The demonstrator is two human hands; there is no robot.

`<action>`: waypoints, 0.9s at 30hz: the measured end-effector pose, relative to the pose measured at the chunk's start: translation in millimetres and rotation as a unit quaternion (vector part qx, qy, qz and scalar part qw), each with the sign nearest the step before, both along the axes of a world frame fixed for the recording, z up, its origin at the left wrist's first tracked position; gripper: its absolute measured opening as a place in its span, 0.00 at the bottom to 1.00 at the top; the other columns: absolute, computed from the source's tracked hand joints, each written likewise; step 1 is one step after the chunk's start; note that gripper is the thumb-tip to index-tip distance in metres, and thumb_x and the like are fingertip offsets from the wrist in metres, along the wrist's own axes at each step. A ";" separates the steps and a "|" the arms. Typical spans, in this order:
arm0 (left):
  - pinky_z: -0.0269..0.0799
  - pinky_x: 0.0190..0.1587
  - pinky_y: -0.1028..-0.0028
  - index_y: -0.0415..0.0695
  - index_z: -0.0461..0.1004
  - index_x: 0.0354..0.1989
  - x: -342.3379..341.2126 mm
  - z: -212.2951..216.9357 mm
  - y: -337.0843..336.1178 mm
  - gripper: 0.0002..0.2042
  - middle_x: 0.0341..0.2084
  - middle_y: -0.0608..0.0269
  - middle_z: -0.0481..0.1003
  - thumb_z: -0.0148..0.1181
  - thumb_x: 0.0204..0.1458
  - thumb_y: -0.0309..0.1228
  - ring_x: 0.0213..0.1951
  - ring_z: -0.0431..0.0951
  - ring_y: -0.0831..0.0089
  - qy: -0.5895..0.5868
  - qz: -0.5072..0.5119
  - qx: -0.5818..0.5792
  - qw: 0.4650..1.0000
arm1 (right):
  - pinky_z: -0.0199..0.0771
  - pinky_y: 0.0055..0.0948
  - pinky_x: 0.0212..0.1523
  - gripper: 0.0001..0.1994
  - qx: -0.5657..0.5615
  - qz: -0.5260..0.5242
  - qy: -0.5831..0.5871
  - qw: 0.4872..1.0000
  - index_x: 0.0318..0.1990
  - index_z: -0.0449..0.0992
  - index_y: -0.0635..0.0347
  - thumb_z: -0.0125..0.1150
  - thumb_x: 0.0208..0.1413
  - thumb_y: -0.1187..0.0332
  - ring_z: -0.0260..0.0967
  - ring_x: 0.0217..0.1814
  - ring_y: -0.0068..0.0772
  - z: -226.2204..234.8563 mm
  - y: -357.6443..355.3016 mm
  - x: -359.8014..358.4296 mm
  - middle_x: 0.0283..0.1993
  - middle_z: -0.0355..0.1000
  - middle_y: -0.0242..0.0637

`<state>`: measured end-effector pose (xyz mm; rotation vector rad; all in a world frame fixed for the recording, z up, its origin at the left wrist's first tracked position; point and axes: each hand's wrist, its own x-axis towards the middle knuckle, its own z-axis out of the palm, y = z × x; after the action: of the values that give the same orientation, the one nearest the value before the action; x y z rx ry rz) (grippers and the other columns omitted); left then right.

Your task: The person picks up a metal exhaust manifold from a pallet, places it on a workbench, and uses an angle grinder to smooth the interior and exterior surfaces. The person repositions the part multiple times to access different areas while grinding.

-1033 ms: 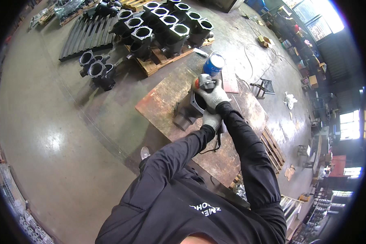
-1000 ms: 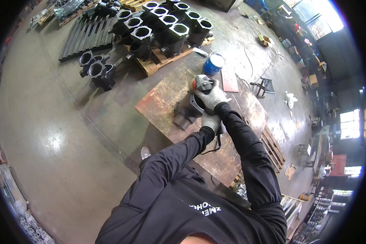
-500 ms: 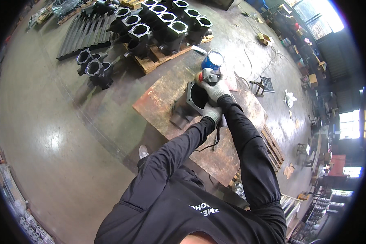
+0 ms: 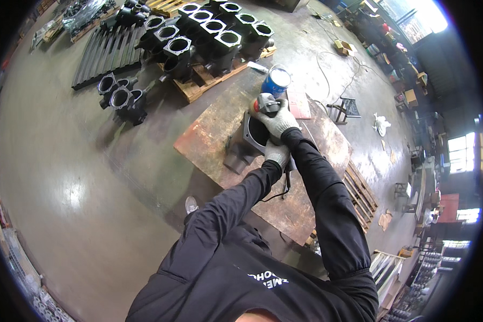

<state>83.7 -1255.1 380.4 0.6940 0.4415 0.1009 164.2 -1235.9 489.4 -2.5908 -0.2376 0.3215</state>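
Rusty worktop (image 4: 209,140) with one casting (image 4: 250,134), one can (image 4: 276,80); two gloved hands, right (image 4: 278,121) and left (image 4: 277,154), both gripping one grinder (image 4: 265,103).

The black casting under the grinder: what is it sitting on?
The casting rests on a rusty steel plate. The right hand holds the grinder on it; the left hand hides its near edge.

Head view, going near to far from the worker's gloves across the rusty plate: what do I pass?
Left hand → right hand on the grinder, over the black casting → blue can → pallet of black castings.
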 end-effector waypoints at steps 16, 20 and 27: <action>0.76 0.50 0.67 0.33 0.71 0.54 11.1 10.5 -40.7 0.25 0.46 0.47 0.80 0.68 0.48 0.32 0.47 0.81 0.61 0.129 -0.231 0.090 0.960 | 0.71 0.36 0.63 0.55 0.089 -0.117 -0.015 0.989 0.70 0.46 0.73 0.73 0.47 0.46 0.72 0.64 0.50 -37.8 -92.5 19.8 0.61 0.71 0.60; 0.76 0.49 0.65 0.31 0.73 0.49 4.4 4.9 -55.0 0.24 0.43 0.45 0.81 0.68 0.47 0.34 0.44 0.83 0.57 0.119 -0.249 0.114 0.955 | 0.65 0.36 0.66 0.53 0.045 -0.075 -0.019 0.996 0.67 0.45 0.77 0.75 0.49 0.50 0.69 0.65 0.47 -41.0 -104.1 13.8 0.61 0.70 0.55; 0.75 0.49 0.66 0.37 0.73 0.51 24.8 -17.0 10.5 0.18 0.43 0.56 0.80 0.64 0.51 0.27 0.44 0.80 0.64 0.028 -0.113 -0.047 0.992 | 0.72 0.39 0.62 0.56 0.050 -0.096 0.009 0.994 0.69 0.47 0.73 0.74 0.45 0.45 0.72 0.63 0.52 -16.4 -21.1 19.2 0.61 0.70 0.61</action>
<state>108.5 -1244.6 363.4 0.6512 0.4155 -0.1516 183.4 -1257.0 473.1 -2.4855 0.0024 0.2553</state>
